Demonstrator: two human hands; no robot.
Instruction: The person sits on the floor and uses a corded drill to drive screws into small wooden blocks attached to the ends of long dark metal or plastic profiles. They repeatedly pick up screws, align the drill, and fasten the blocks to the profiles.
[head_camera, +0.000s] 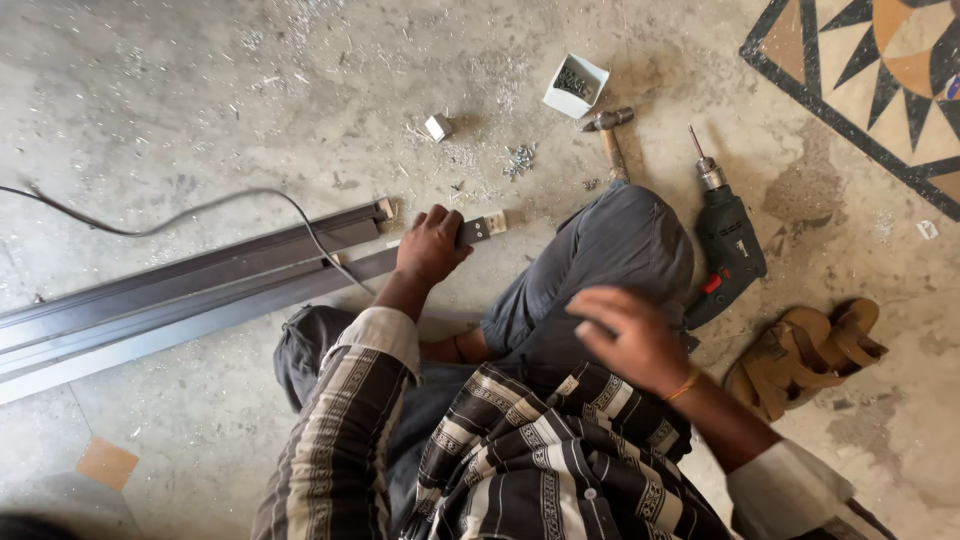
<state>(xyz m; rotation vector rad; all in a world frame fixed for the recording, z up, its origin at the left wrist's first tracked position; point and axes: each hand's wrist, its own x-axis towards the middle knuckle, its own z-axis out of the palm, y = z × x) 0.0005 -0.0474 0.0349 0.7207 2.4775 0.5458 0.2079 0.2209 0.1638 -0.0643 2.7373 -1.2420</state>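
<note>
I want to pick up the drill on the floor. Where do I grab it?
Grab the drill by its dark handle, the lower end near the red trigger, coming from the sandal side. It lies flat with the bit pointing away toward the hammer, so probably stay clear of that sharp tip.

Right hand (628, 338) motion-blurred, fingers indistinct. Metal profiles (180, 290) cut off at left edge. Cable (150, 222) exits left edge too. Hammer (610, 135) handle end hidden behind knee. White box (576, 85) contents too small to identify. Left hand (430, 245) covers profile end.
</note>
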